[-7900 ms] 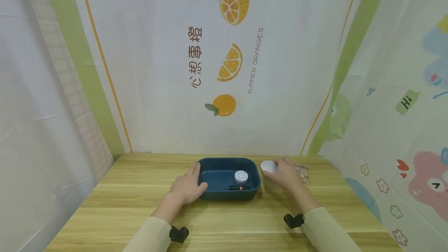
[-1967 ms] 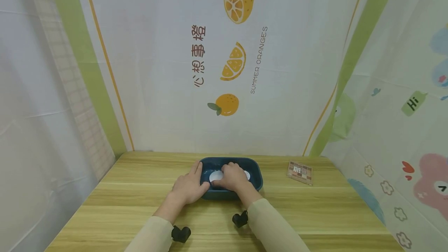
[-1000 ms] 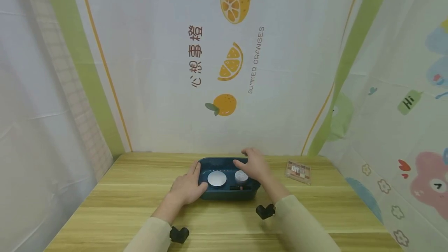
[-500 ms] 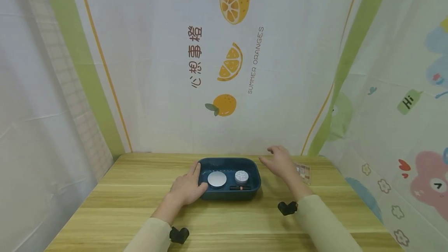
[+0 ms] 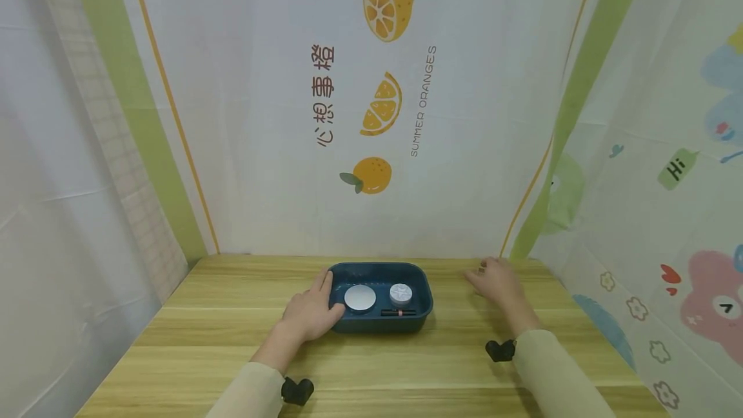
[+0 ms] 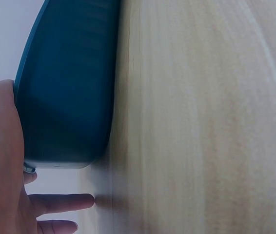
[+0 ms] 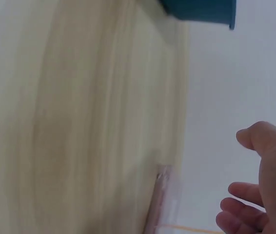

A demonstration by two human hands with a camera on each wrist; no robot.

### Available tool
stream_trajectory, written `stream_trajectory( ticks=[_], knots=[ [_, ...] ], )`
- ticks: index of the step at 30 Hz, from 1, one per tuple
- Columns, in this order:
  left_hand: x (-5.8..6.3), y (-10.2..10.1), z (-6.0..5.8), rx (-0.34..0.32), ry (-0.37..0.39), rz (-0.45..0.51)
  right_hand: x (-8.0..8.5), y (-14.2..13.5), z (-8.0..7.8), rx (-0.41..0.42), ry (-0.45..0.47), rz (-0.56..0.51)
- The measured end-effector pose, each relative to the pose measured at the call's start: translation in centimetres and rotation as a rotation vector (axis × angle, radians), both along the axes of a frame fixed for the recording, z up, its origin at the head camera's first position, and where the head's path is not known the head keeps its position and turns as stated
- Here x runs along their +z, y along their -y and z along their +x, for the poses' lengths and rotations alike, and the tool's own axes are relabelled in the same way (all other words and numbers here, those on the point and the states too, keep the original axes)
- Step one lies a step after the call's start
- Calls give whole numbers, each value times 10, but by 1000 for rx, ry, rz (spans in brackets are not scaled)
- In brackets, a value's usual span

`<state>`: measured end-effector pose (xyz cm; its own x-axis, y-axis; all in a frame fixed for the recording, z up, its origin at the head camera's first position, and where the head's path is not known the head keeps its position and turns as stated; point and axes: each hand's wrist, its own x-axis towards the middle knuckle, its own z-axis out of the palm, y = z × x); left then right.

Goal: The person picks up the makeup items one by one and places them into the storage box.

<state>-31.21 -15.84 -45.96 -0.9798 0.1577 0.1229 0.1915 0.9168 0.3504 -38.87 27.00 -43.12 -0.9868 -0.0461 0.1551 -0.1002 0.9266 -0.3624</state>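
My left hand (image 5: 311, 312) holds the left end of a dark blue basin (image 5: 383, 324), thumb over the rim and fingers along its outer side. Inside the basin, a smooth white round compact (image 5: 360, 298) lies at the left. To its right sits a small round white jar (image 5: 400, 292) with a star pattern, and a black lipstick-like tube (image 5: 398, 313) with a pink band lies in front of that. My right hand (image 5: 499, 281) hovers over the eyeshadow palette, hiding it in the head view. The right wrist view shows the palette's edge (image 7: 158, 202) below the loosely bent, empty fingers.
All of this is on a wood-grain table (image 5: 371, 373). Behind it hangs a white curtain (image 5: 278, 199) with orange prints, and patterned cloth (image 5: 627, 231) closes off the right side. A black wrist camera mount (image 5: 500, 350) sits below my right hand.
The white compact went from the right hand into the basin's left part and was let go. The right hand then moved right, out of the basin to the palette. The left hand stayed put.
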Motion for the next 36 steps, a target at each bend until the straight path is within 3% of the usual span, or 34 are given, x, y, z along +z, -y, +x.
stream_trajectory(
  ticks=[6,11,16,24,36],
  knots=[
    [0,0,1,-3,0,7,-8,-11,3,-36,2,73],
    [1,-1,1,-3,3,9,-17,-15,1,-63,26,48],
    [2,0,2,-5,-2,6,-22,-17,1,-29,37,51],
    [3,-1,2,-12,-3,3,-26,-20,-1,38,44,158],
    [2,0,2,-6,-2,9,-35,-27,-2,-1,52,61]
  ],
)
